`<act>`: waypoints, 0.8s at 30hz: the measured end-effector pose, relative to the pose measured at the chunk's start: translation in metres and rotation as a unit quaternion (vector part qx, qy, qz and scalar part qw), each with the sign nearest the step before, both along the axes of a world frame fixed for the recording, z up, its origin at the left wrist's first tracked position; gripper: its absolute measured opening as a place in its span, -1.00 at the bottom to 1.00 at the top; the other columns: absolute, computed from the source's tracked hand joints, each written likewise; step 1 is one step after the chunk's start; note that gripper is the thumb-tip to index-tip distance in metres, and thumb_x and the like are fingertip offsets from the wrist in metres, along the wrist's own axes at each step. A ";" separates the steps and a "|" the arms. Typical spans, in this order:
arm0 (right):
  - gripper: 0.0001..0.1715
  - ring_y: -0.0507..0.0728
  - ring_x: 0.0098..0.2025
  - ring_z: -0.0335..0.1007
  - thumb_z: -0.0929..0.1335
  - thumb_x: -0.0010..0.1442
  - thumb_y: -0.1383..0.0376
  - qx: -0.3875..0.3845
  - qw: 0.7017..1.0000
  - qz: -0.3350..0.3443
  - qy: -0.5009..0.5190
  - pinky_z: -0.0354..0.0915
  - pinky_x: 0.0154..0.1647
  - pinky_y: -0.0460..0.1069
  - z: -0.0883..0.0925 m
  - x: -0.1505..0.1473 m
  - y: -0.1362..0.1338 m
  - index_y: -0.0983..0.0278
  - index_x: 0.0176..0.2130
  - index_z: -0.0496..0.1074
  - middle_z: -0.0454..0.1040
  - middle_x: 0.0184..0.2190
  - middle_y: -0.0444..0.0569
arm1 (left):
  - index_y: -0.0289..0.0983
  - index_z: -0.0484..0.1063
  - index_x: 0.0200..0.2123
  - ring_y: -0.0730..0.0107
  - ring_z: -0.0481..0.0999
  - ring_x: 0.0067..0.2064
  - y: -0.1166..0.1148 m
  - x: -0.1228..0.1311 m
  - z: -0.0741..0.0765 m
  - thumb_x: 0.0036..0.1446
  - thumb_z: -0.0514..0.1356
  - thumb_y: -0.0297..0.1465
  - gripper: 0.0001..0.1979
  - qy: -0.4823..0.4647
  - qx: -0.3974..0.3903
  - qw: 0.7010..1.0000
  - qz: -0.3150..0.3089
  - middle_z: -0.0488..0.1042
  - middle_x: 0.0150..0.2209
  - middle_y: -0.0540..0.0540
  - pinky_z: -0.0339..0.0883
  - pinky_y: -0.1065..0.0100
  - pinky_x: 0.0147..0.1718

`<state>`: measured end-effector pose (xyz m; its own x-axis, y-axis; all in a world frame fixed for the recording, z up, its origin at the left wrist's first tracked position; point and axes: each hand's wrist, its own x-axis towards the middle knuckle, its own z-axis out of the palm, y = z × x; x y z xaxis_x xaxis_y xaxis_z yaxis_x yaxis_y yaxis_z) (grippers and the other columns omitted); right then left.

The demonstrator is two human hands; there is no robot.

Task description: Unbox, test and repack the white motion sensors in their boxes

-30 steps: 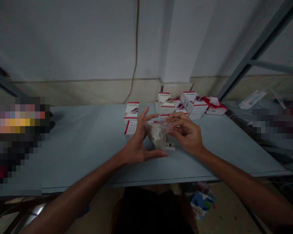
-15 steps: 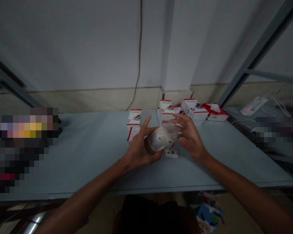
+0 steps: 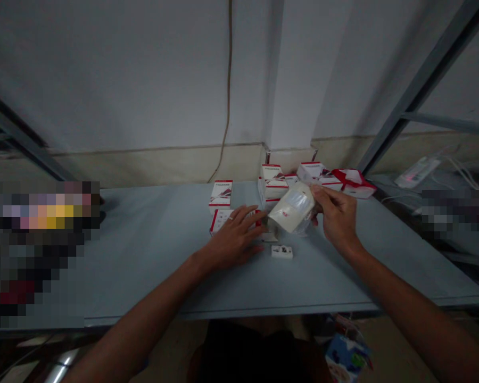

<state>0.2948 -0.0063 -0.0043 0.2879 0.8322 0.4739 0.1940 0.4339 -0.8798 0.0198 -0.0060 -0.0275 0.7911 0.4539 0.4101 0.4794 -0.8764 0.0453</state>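
A white motion sensor (image 3: 290,211) in a clear plastic bag is pinched at its upper right end by my right hand (image 3: 338,215). It is tilted above the table, with its curved window and a small red mark facing up. My left hand (image 3: 237,234) lies with fingers stretched over a white and red box (image 3: 220,217), covering most of it. A pale flap (image 3: 270,235) shows by the fingertips, at the box's right end. Just in front of that lies a small white rectangular piece (image 3: 281,251) with dark details.
Behind my left hand stands another white and red box (image 3: 221,192). Several similar boxes (image 3: 273,175) are grouped near the wall, with a red and white open box (image 3: 353,183) to their right. A power strip (image 3: 417,173) with cables lies far right. Metal posts (image 3: 415,80) flank the table (image 3: 143,266).
The bagged sensor has passed from my left hand to my right, turned over and moved right. My left hand has let go and lowered onto the box.
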 end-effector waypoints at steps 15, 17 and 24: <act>-0.51 0.14 -0.56 0.51 0.42 0.27 -0.14 -0.067 0.996 0.049 -0.043 0.37 -0.62 -0.02 0.003 -0.014 0.001 0.24 -0.31 0.48 0.55 -0.52 -0.10 | -0.17 0.45 0.01 -0.04 0.18 0.39 -0.005 0.000 0.014 0.39 0.17 -0.49 -0.81 -0.059 0.076 0.995 0.023 0.30 0.30 -0.25 0.35 -0.17 0.30; -0.54 0.13 -0.55 0.49 0.43 0.26 -0.12 -0.066 0.994 0.061 -0.060 0.33 -0.63 -0.04 0.012 -0.019 0.004 0.20 -0.30 0.43 0.55 -0.49 -0.10 | -0.18 0.44 -0.02 0.00 0.23 0.36 -0.005 0.002 0.014 0.38 0.19 -0.48 -0.84 -0.102 0.072 0.992 0.028 0.31 0.29 -0.26 0.38 -0.13 0.28; -0.72 0.10 -0.47 0.46 0.35 0.35 0.19 -0.016 0.946 0.058 -0.319 0.25 -0.40 -0.02 0.082 -0.062 0.001 0.22 -0.40 0.39 0.53 -0.49 -0.07 | -0.14 0.38 -0.06 0.06 0.37 0.30 -0.012 0.009 0.012 0.32 0.33 -0.39 -0.79 -0.292 0.073 0.947 0.112 0.31 0.30 -0.20 0.44 -0.13 0.22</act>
